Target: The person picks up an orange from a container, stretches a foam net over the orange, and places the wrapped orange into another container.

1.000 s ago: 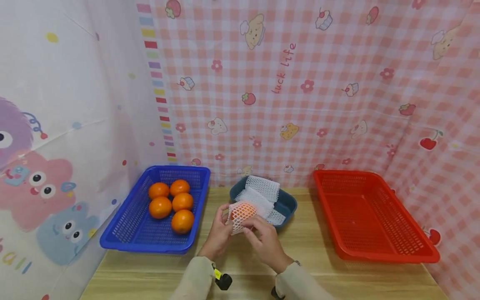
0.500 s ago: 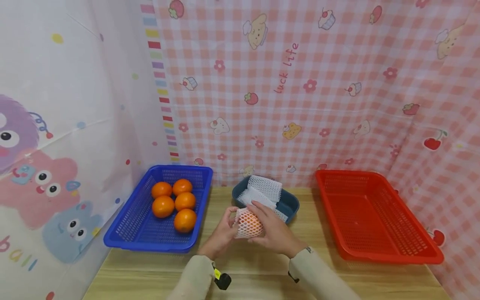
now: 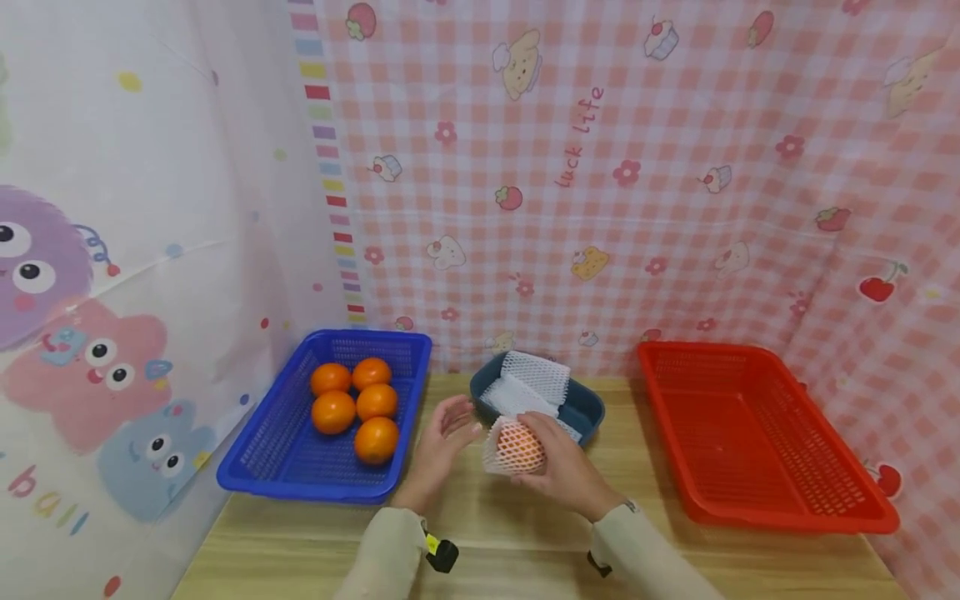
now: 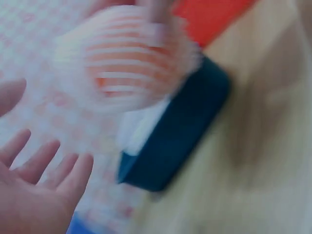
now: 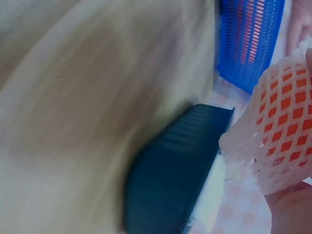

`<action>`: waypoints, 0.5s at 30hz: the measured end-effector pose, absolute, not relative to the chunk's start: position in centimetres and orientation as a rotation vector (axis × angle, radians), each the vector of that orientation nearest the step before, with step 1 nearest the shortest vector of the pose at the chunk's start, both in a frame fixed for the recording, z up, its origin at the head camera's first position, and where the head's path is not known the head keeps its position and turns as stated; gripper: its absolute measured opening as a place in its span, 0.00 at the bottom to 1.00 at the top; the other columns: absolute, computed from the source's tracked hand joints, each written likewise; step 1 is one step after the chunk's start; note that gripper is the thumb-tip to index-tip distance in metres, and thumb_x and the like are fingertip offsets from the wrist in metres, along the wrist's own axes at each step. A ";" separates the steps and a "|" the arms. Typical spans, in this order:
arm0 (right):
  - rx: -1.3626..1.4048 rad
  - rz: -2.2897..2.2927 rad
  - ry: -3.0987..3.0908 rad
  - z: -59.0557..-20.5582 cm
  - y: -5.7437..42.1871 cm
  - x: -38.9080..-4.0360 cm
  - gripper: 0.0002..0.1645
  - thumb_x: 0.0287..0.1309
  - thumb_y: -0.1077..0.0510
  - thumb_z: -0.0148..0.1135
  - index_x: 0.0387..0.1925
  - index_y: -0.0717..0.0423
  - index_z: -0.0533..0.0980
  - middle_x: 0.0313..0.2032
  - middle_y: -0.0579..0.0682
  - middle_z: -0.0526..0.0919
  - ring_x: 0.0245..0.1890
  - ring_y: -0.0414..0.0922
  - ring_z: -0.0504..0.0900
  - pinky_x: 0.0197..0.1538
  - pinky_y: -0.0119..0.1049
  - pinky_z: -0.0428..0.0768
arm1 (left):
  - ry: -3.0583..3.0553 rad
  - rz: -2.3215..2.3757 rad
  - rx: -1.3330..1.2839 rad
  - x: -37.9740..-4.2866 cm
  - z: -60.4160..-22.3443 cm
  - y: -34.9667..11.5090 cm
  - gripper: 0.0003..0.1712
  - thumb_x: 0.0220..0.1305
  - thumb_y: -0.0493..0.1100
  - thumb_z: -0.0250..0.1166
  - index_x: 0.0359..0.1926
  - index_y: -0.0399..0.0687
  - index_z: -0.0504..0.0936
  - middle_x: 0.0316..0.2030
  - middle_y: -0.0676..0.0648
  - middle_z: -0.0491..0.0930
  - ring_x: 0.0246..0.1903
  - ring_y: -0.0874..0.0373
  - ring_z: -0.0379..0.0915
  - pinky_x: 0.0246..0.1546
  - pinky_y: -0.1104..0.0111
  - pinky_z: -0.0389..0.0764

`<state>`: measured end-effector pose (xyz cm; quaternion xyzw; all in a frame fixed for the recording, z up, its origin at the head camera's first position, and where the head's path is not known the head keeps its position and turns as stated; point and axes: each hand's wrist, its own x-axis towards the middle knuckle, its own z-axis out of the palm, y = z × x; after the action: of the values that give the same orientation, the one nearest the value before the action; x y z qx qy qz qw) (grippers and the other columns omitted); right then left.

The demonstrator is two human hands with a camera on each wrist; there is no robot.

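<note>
My right hand (image 3: 564,463) grips an orange (image 3: 521,447) wrapped in a white foam net sleeve (image 3: 495,452), in front of the dark teal basin (image 3: 591,417). Seen from the right wrist, the foam net (image 5: 287,122) covers the fruit in a diamond mesh and its loose end juts past it. To the left, my left hand (image 3: 441,450) is apart from the orange, its fingers spread and slightly bent. The left wrist view shows that same left hand (image 4: 44,190) below the blurred wrapped orange (image 4: 122,63). More flat foam nets (image 3: 536,379) lie in the basin.
On the left stands a blue basket (image 3: 300,479) with several bare oranges (image 3: 333,412) in it. A red basket (image 3: 738,433) stands on the right, nothing in it. Patterned cloth (image 3: 450,200) hangs behind and beside the wooden table (image 3: 510,542).
The right hand has come round the wrapped orange and now holds it alone. My left hand has let go and drawn off to the left. Both baskets stay put.
</note>
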<state>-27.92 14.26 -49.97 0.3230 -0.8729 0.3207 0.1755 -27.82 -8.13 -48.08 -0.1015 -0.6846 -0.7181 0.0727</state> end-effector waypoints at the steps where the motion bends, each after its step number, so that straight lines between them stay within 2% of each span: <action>1: 0.899 0.920 -2.481 -50.2 14.4 -27.9 0.52 0.36 0.51 0.83 0.64 0.57 0.67 0.62 0.54 0.71 0.62 0.50 0.69 0.62 0.50 0.69 | -2.056 -2.103 -0.274 -28.0 -47.6 -8.5 0.29 0.62 0.33 0.65 0.62 0.32 0.67 0.58 0.33 0.72 0.59 0.37 0.67 0.61 0.49 0.66; 6: 0.838 0.952 -2.535 -51.1 15.0 -27.8 0.51 0.37 0.51 0.82 0.64 0.54 0.67 0.61 0.51 0.71 0.62 0.48 0.69 0.62 0.49 0.69 | -2.148 -1.853 -0.133 -29.0 -46.3 -11.0 0.25 0.61 0.35 0.67 0.59 0.36 0.72 0.56 0.36 0.74 0.59 0.40 0.67 0.57 0.49 0.70; 12: 0.787 1.041 -2.536 -51.9 15.7 -27.4 0.52 0.36 0.54 0.83 0.64 0.55 0.67 0.62 0.54 0.70 0.62 0.52 0.68 0.62 0.53 0.68 | -2.442 -1.418 -0.013 -29.6 -46.9 -14.5 0.28 0.59 0.38 0.69 0.59 0.37 0.73 0.56 0.33 0.72 0.56 0.38 0.67 0.55 0.48 0.69; 15: 0.737 1.069 -2.529 -52.4 16.3 -27.1 0.52 0.35 0.55 0.83 0.65 0.55 0.67 0.63 0.56 0.69 0.63 0.54 0.68 0.62 0.55 0.68 | -2.582 -1.235 0.009 -29.5 -47.5 -15.5 0.29 0.56 0.38 0.70 0.59 0.35 0.74 0.51 0.33 0.75 0.48 0.41 0.72 0.51 0.49 0.72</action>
<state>-27.09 16.30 -52.37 0.2564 -0.8796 0.3719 0.1489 -29.54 -15.47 -47.53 0.0030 -0.8934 -0.4272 0.1392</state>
